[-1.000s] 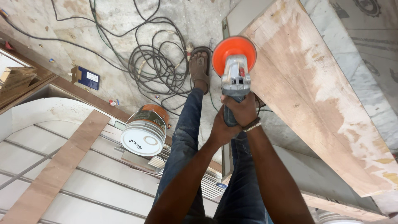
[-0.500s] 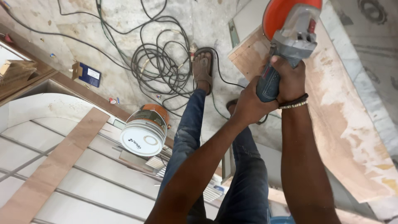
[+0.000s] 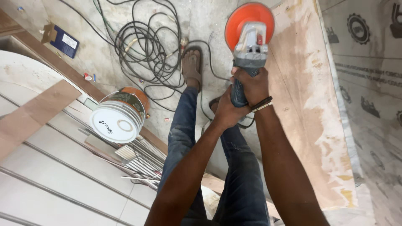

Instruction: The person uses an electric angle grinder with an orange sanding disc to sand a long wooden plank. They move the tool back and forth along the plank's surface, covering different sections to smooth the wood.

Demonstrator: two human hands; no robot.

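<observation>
Clearly, in the head view, both hands hold a grey angle sander with a round orange disc (image 3: pixel 249 39): the right hand (image 3: pixel 252 86) is wrapped tight high on the tool's body, and the left hand (image 3: pixel 226 112) closes around the dark rear handle just below it. The orange disc sits at the edge of a long, pale-smeared plywood board (image 3: pixel 307 109), though contact cannot be told from this angle.

Several risks show. A tangled coil of black cable (image 3: pixel 144 48) lies on the concrete floor (image 3: pixel 83 37) right beside the sandalled foot (image 3: pixel 192 67), so a step could snag it and jerk the tool. The cord runs close under the hands and might reach the disc. The legs stand directly beneath the tool, so a kick off the board's edge could swing it down. A white-lidded orange paint tin (image 3: pixel 118 120) stands near enough to be knocked.
</observation>
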